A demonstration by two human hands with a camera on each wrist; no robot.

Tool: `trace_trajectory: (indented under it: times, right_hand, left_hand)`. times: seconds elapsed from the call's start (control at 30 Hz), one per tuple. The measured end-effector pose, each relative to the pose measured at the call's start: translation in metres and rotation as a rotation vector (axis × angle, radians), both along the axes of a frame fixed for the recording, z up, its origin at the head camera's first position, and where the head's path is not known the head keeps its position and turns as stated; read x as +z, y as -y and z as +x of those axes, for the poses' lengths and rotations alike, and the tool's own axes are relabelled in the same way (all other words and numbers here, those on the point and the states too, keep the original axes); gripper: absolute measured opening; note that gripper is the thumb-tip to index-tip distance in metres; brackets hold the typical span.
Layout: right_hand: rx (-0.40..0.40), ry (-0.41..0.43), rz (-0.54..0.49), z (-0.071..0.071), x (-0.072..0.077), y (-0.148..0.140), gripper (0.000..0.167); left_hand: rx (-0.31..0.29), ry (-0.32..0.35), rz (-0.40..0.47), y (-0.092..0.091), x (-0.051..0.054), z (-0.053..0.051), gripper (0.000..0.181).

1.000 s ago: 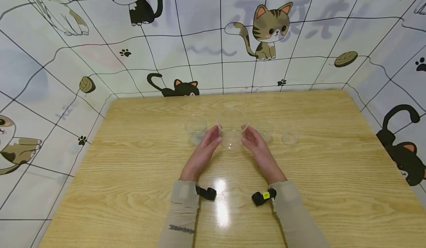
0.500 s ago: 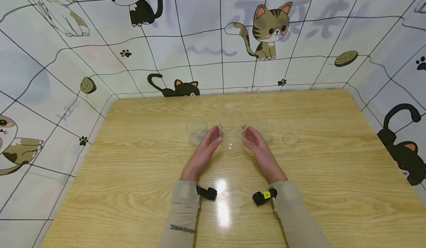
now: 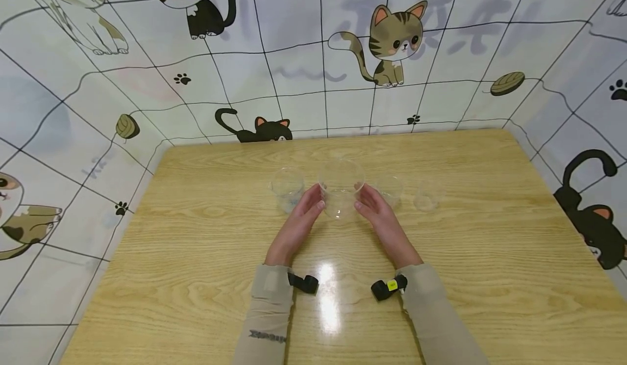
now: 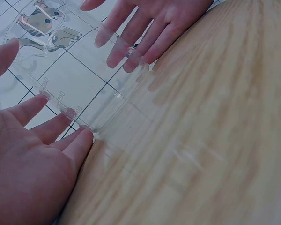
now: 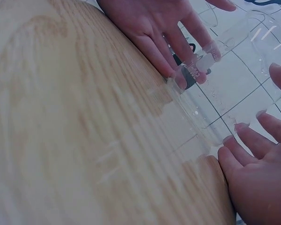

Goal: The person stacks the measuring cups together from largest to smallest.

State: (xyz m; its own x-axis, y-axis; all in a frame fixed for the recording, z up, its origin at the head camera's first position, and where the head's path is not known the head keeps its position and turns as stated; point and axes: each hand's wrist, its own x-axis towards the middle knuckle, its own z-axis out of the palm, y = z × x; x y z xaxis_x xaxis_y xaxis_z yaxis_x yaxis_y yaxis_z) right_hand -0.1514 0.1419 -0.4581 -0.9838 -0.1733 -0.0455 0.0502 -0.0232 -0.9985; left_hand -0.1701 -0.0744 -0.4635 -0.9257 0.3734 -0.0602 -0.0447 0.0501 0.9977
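A large clear beaker [image 3: 341,199] stands upright on the wooden table, between my two hands. In the wrist views printed measuring marks show on its wall, with "500ml" on the side facing my left hand. My left hand [image 3: 302,215] touches the beaker's left side with nearly straight fingertips, low near its base. On the opposite side, my right hand [image 3: 379,212] touches the wall in the same way, its fingers [image 5: 253,140] extended and spread a little. Both hands' little-finger edges lie at the table surface. Neither hand's fingers wrap round the beaker.
Smaller clear vessels flank the beaker: one [image 3: 288,188] left of it, one [image 3: 390,190] right of it, and a smaller one [image 3: 426,202] farther right. Cat-patterned walls [image 3: 303,76] enclose the wooden table [image 3: 206,256] at the back and sides.
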Motion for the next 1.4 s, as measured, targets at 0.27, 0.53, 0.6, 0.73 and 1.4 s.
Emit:
trace_trajectory:
  times: [0.27, 0.53, 0.6, 0.73, 1.4]
  right_hand:
    - [0.007, 0.003, -0.007, 0.005, 0.012, 0.002, 0.062]
    - [-0.004, -0.002, 0.004, -0.001, -0.006, -0.001, 0.065]
    - [-0.005, -0.008, 0.003, -0.001, -0.008, -0.001, 0.066]
    - [-0.016, -0.009, 0.002, -0.001, -0.008, -0.002, 0.065]
    - [-0.041, 0.006, 0.041, 0.001, 0.001, -0.001, 0.058]
  left_hand:
    - [0.009, 0.007, -0.013, 0.0, 0.001, 0.0, 0.057]
    - [0.005, 0.018, -0.011, 0.0, -0.001, 0.0, 0.058]
    - [0.001, 0.015, -0.008, 0.0, -0.002, 0.0, 0.058]
    - [-0.01, 0.007, -0.001, 0.0, -0.003, 0.0, 0.057]
    - [-0.043, 0.006, -0.044, 0.001, 0.014, 0.005, 0.059]
